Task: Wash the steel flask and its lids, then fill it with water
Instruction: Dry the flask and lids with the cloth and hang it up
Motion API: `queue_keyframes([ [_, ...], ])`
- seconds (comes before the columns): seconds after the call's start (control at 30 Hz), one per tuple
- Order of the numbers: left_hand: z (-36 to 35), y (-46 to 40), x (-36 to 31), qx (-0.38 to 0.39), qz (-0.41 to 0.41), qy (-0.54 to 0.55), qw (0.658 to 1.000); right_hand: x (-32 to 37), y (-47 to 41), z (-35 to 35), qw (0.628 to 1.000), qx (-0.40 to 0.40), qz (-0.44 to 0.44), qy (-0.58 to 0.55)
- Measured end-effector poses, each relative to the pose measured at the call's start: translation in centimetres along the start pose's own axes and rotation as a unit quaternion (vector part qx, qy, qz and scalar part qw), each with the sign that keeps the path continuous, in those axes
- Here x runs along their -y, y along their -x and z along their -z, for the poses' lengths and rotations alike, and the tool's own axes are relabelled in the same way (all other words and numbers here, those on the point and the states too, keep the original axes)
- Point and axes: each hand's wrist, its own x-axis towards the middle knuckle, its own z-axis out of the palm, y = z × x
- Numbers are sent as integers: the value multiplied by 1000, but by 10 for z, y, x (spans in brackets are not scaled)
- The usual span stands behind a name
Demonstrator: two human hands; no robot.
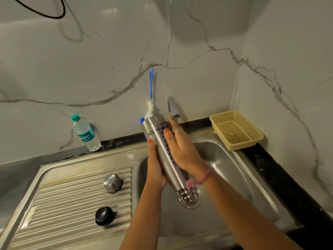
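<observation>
Two hands, flask [158,141] lettered "NOT", upside down

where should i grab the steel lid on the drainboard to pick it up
Grip the steel lid around its round side wall, coming straight down from above. It sits dome-up on the ribbed drainboard, apart from the black lid, so fingers can probably wrap the sides freely; the smooth dome top gives little to pinch.

Home kitchen: steel sink [234,159], drainboard [72,204], marble backsplash [90,69].
</observation>
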Motion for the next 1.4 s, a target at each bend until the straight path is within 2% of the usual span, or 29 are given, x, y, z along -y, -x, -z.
queue_keyframes([
  [0.13,-4,-1,2,-51,-3,-15,999,21,-45,12,994,54,-45,-88],
  [0.2,-4,-4,2,-66,-8,-21,998,23,-53,12,992,66,-60,-90],
  [0.33,-1,-8,-2,-85,-46,4,995,16,-8,11,991,85,-35,-101],
  [0.47,13,-9,-8,-86,-38,36,995,-31,60,2,991,120,-57,-36],
  [0.63,11,-8,-2,-114,5,-8,993,-59,89,-9,994,33,-100,10],
  [0.77,2,-11,-3,-132,11,-50,990,-62,88,-6,987,-2,-69,145],
  [0.83,-2,-10,-1,-154,5,-49,987,-61,89,-4,978,15,-52,203],
  [0.97,-2,-6,1,-160,35,-42,986,-52,90,-5,971,69,-24,228],
  [1.07,0,-2,2,-125,35,-32,991,-38,80,-7,977,58,-22,201],
  [1.2,0,6,8,-43,44,-36,997,-31,27,-10,995,-2,-46,87],
  [1.4,-4,10,10,-45,54,-72,995,-14,-32,2,996,-56,-65,1],
])
